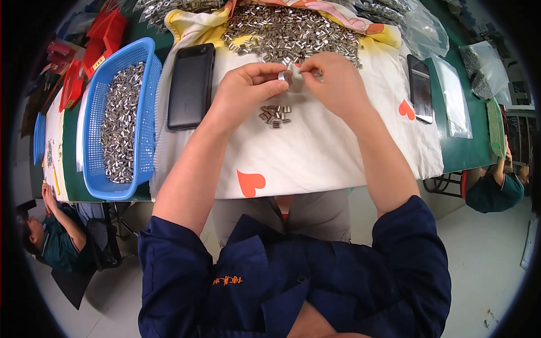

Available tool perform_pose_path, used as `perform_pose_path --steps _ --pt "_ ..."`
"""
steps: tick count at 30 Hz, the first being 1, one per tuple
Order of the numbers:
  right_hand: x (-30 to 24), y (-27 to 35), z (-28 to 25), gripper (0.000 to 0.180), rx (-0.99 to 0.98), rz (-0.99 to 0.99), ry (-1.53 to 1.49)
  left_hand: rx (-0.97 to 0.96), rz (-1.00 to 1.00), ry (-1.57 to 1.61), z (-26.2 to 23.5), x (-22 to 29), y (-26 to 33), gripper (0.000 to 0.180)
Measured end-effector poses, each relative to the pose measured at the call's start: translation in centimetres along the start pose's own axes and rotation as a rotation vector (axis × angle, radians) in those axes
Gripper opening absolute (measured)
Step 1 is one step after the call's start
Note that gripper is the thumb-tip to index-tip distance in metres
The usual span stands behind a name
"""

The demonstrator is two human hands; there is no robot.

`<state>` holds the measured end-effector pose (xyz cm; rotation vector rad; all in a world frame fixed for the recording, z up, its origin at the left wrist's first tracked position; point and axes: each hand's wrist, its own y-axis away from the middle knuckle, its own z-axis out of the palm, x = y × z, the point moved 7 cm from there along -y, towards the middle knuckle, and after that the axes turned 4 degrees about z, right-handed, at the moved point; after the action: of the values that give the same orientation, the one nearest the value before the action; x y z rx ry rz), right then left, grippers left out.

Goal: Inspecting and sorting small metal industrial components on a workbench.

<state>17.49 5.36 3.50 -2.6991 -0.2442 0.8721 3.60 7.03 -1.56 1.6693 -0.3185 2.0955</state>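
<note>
My left hand pinches a small shiny metal sleeve between thumb and forefinger, just in front of a big heap. The fingers of my right hand are closed in a pinch close beside that sleeve; whatever they hold is too small to make out. Beyond both hands spreads the large heap of short silvery metal cylinders on a white cloth with red hearts. A little group of similar cylinders lies apart on the cloth, between my wrists.
A blue plastic basket with many metal cylinders stands at the left, next to a black rectangular device. On the right lie a phone and a clear plastic bag. Red bins sit far left. Co-workers sit at both sides.
</note>
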Motion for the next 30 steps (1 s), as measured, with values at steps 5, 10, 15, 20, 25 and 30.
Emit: perform_pose_path --steps 5,10,15,20,25,30 --pt "-0.5 0.5 0.2 0.010 -0.216 0.152 -0.411 -0.027 0.035 0.046 0.0 0.1 0.0 0.029" --pt "-1.1 0.7 0.4 0.009 -0.186 0.099 -0.430 -0.022 0.017 -0.005 0.0 0.0 0.1 0.029" --pt "-3.0 1.3 -0.2 0.005 0.009 -0.168 -0.130 0.007 0.025 -0.092 0.4 0.2 0.4 0.028" --pt "-1.2 0.8 0.0 0.008 -0.144 0.016 -0.299 -0.022 0.028 -0.062 0.5 0.6 0.4 0.028" --pt "1.2 0.6 1.4 0.010 -0.454 0.344 -0.589 -0.105 0.014 -0.054 0.8 0.4 0.5 0.029" --pt "2.0 -0.2 -0.5 0.014 -0.299 0.312 -0.578 -0.109 -0.014 -0.119 1.1 0.2 0.4 0.029"
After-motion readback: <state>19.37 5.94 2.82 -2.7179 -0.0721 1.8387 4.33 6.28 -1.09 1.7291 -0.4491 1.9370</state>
